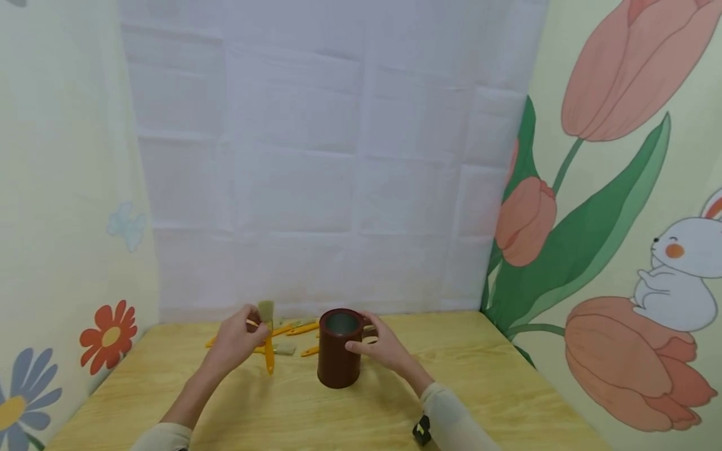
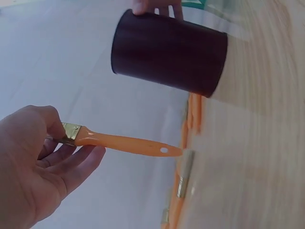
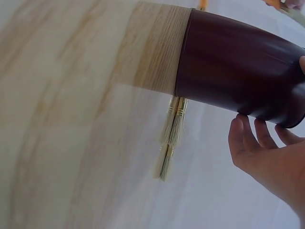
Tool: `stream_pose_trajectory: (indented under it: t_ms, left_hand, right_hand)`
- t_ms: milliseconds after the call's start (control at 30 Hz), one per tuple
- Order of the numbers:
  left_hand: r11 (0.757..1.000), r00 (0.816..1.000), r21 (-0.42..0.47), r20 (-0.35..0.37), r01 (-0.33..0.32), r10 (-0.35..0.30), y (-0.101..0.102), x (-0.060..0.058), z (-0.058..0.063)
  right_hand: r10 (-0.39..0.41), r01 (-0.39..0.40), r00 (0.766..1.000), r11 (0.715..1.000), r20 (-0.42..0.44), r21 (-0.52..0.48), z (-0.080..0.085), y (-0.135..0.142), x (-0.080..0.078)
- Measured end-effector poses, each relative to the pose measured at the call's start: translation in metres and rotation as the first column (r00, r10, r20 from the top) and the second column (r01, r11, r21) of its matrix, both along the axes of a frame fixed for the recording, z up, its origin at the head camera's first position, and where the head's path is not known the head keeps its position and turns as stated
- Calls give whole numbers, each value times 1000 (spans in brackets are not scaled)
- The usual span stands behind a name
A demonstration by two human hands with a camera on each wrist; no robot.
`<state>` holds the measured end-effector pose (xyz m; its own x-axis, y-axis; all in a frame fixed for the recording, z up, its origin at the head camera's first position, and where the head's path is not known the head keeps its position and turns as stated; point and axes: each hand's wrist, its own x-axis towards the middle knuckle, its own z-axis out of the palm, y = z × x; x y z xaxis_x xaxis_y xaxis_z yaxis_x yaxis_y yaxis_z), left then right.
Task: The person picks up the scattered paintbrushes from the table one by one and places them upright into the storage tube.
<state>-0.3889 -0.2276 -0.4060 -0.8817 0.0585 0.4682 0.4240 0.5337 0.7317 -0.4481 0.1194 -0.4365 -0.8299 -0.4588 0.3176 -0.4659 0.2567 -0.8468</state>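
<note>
My left hand (image 1: 239, 335) pinches a flat paintbrush (image 1: 269, 357) by its metal ferrule. The brush is upright, bristles up, and its orange handle (image 2: 128, 144) points down at the table. To the right, a dark red-brown cylindrical cup (image 1: 337, 360) stands upright, mouth up. My right hand (image 1: 389, 344) grips it near the rim, thumb on the near side and fingers curled round the far right side. In the right wrist view, fingertips (image 3: 243, 126) touch the wall of the cup (image 3: 233, 62). The inside looks dark grey; its bottom is hidden.
Several more orange-handled paintbrushes (image 1: 284, 330) lie loosely on the wood-patterned table (image 1: 271, 413), behind the left hand and cup. Some bristle ends (image 3: 174, 126) show beside the cup. A white creased cloth (image 1: 293, 188) hangs at the back, with printed walls on both sides.
</note>
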Motion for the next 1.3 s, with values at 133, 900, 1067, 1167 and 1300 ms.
stream_pose_trajectory:
  t_ms: [133, 900, 1067, 1167, 1300]
  left_hand:
    - [999, 999, 53, -49, 6, -3, 9, 3, 14]
    - [984, 954, 171, -299, 46, 7, 80, 7, 62]
    - [985, 953, 168, -302, 48, 5, 88, 2, 57]
    - [986, 959, 159, -284, 46, 1, 92, -2, 52]
    - [990, 970, 134, -245, 40, -6, 96, -7, 43]
  right_hand:
    - [-11, 11, 1000, 1000, -12, 5, 0, 2, -1]
    - [7, -7, 1000, 1000, 9, 14, 0, 1, -4]
    - [-1, 1, 1000, 1000, 18, 14, 0, 0, -4]
    - [0, 0, 1000, 1000, 13, 12, 0, 0, -5]
    - [10, -10, 1000, 1000, 8, 6, -2, 1, -5]
